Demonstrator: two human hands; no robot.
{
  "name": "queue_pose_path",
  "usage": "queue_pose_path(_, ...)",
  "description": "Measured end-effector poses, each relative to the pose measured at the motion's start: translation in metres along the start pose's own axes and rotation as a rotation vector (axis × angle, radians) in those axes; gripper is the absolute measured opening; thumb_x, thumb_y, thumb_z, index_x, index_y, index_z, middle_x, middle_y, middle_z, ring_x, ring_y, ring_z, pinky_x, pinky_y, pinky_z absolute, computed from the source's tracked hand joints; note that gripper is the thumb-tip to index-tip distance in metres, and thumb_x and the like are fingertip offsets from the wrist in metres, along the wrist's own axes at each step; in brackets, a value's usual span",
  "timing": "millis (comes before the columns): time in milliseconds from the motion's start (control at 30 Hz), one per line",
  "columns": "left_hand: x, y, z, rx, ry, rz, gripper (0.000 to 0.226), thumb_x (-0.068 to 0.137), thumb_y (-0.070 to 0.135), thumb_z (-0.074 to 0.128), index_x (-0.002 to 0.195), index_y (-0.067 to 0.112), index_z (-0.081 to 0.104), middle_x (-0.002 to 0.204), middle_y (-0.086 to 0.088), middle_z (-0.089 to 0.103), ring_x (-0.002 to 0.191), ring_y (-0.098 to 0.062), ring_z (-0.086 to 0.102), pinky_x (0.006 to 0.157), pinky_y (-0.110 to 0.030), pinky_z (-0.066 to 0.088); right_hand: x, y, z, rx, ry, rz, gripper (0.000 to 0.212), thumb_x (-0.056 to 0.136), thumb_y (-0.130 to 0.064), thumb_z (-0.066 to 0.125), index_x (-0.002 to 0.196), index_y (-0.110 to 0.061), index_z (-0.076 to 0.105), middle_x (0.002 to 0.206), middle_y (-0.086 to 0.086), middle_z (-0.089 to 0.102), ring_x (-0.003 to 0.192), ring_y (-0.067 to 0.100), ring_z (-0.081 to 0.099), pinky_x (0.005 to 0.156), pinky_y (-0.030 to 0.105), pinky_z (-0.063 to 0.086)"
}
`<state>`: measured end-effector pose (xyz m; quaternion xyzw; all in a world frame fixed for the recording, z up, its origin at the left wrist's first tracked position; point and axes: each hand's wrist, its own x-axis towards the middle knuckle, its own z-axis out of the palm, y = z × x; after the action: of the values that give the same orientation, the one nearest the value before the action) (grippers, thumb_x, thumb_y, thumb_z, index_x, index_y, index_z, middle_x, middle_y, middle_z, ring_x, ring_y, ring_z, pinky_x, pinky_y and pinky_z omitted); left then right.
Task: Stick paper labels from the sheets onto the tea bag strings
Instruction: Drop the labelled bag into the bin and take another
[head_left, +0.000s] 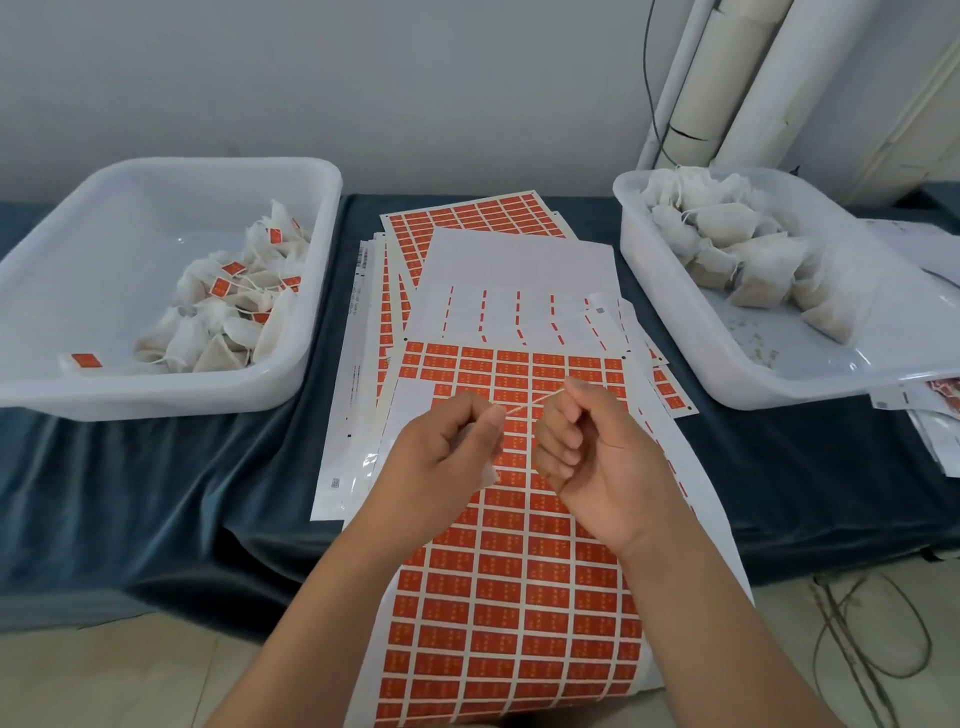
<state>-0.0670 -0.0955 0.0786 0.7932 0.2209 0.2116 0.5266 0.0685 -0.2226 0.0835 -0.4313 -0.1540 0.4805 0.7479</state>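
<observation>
My left hand (447, 447) grips a white tea bag (485, 470), mostly hidden in the fist, and pinches its string near the bag. My right hand (587, 436) pinches the other end of the string (527, 404), which runs taut between both hands. Both hands hover over a sheet of orange labels (519, 597) that hangs over the table's front edge. The left white tub (171, 400) holds tea bags with orange labels (223, 312). The right white tub (675, 332) holds unlabeled tea bags (727, 244).
More label sheets (478, 218) and empty backing sheets (514, 280) lie stacked in the middle of the dark blue cloth-covered table (156, 493). Papers (930, 415) lie at the right edge. White pipes (727, 78) stand behind; cables (872, 634) lie on the floor.
</observation>
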Motion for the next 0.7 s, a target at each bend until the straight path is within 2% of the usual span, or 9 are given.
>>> queue_pose_path(200,-0.002,-0.009,-0.001,0.062,-0.039,-0.005,0.034,0.108,0.045,0.044,0.081,0.035,0.063,0.080,0.010,0.067,0.077,-0.006,0.063,0.068,-0.009,0.050,0.001,0.004,0.001,0.064,0.058,-0.058,0.036,0.100,-0.029,0.063,0.068,-0.016,0.052,0.064,0.002,0.041,0.059,0.014,0.039,0.059,0.025,0.045)
queue_pose_path(300,0.003,-0.008,-0.002,0.064,-0.038,-0.077,0.031,0.107,0.055,0.040,0.094,0.044,0.066,0.094,0.018,0.069,0.090,0.000,0.065,0.069,-0.005,0.051,0.003,0.014,0.008,-0.072,0.112,-0.150,0.030,0.097,-0.045,0.062,0.079,-0.021,0.067,0.087,0.007,0.064,0.085,0.018,0.063,0.088,0.031,0.053)
queue_pose_path(333,0.006,-0.009,-0.004,0.055,0.022,-0.115,0.030,0.107,0.058,0.038,0.100,0.046,0.065,0.100,0.023,0.068,0.095,0.004,0.065,0.068,-0.006,0.052,0.003,0.018,0.008,-0.064,0.104,-0.151,0.031,0.099,-0.047,0.060,0.087,-0.021,0.071,0.097,0.008,0.070,0.099,0.019,0.068,0.098,0.035,0.052)
queue_pose_path(367,0.010,-0.010,-0.009,0.040,0.106,-0.163,0.029,0.107,0.060,0.035,0.107,0.049,0.062,0.104,0.030,0.067,0.099,0.009,0.065,0.068,-0.006,0.052,0.004,0.020,0.007,-0.015,0.087,-0.136,0.033,0.102,-0.046,0.057,0.088,-0.020,0.070,0.095,0.009,0.070,0.101,0.021,0.070,0.102,0.038,0.051)
queue_pose_path(400,0.015,-0.012,-0.015,0.009,0.193,-0.218,0.026,0.107,0.062,0.033,0.109,0.053,0.058,0.105,0.037,0.065,0.099,0.014,0.064,0.070,-0.007,0.050,0.006,0.021,0.006,0.051,0.080,-0.122,0.036,0.105,-0.043,0.053,0.081,-0.019,0.064,0.080,0.008,0.065,0.087,0.021,0.068,0.099,0.038,0.052)
queue_pose_path(467,0.025,-0.017,-0.028,-0.080,0.308,-0.334,0.024,0.108,0.063,0.034,0.101,0.059,0.057,0.099,0.046,0.063,0.093,0.020,0.063,0.071,-0.013,0.048,0.013,0.021,0.002,0.136,0.147,-0.089,0.042,0.108,-0.041,0.049,0.071,-0.021,0.049,0.063,0.002,0.041,0.059,0.017,0.045,0.075,0.031,0.055)
queue_pose_path(533,0.035,-0.023,-0.039,-0.171,0.357,-0.429,0.027,0.105,0.062,0.038,0.093,0.057,0.062,0.095,0.036,0.070,0.088,0.007,0.072,0.075,-0.025,0.054,0.023,0.022,-0.002,0.099,0.283,-0.044,0.047,0.108,-0.046,0.046,0.068,-0.023,0.046,0.061,0.000,0.031,0.051,0.014,0.029,0.050,0.025,0.039)
queue_pose_path(600,0.043,-0.027,-0.047,-0.226,0.367,-0.467,0.029,0.098,0.059,0.044,0.081,0.058,0.067,0.085,0.025,0.076,0.078,0.002,0.075,0.079,-0.035,0.059,0.031,0.023,-0.006,-0.074,0.378,-0.004,0.050,0.108,-0.048,0.046,0.064,-0.023,0.046,0.059,0.000,0.033,0.049,0.012,0.026,0.043,0.024,0.028)
queue_pose_path(700,0.052,-0.023,-0.054,-0.289,0.370,-0.495,0.028,0.086,0.063,0.050,0.062,0.064,0.065,0.070,0.024,0.074,0.065,0.010,0.070,0.070,-0.033,0.052,0.040,0.028,-0.007,-0.324,0.396,0.054,0.047,0.107,-0.047,0.050,0.065,-0.025,0.050,0.058,0.000,0.041,0.045,0.010,0.031,0.042,0.024,0.031)
